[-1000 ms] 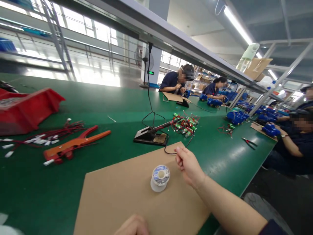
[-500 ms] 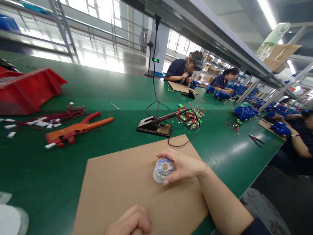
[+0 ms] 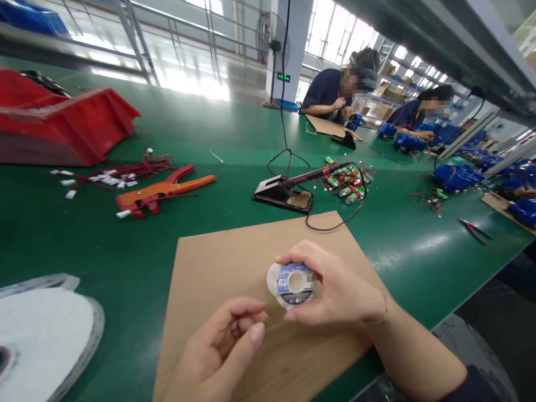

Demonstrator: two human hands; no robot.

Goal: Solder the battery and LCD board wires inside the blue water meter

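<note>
My right hand (image 3: pixel 330 285) grips a spool of solder wire (image 3: pixel 285 301) between thumb and fingers. Its blue and white label faces up toward me, and it is held over a brown cardboard sheet (image 3: pixel 213 262). Just left of the spool, my left hand (image 3: pixel 226 340) hovers above the same cardboard with its fingers half curled and the thumb apart. Nothing shows in it. Beyond the cardboard stands a soldering iron (image 3: pixel 310 176) in a black holder (image 3: pixel 268 192) with a tan sponge (image 3: pixel 298 200).
Orange-handled pliers (image 3: pixel 163 192), red wires with white connectors (image 3: pixel 121 176) and a red bin (image 3: pixel 79 125) lie left. A large white reel (image 3: pixel 46 335) sits near left. Green cylindrical parts with red wires (image 3: pixel 347 184) lie behind the iron. Co-workers (image 3: pixel 326 92) sit farther along the bench.
My right hand has raised the solder spool off the cardboard and tilted it toward me. My left hand has come up beside it and its fingers have loosened. The view has shifted.
</note>
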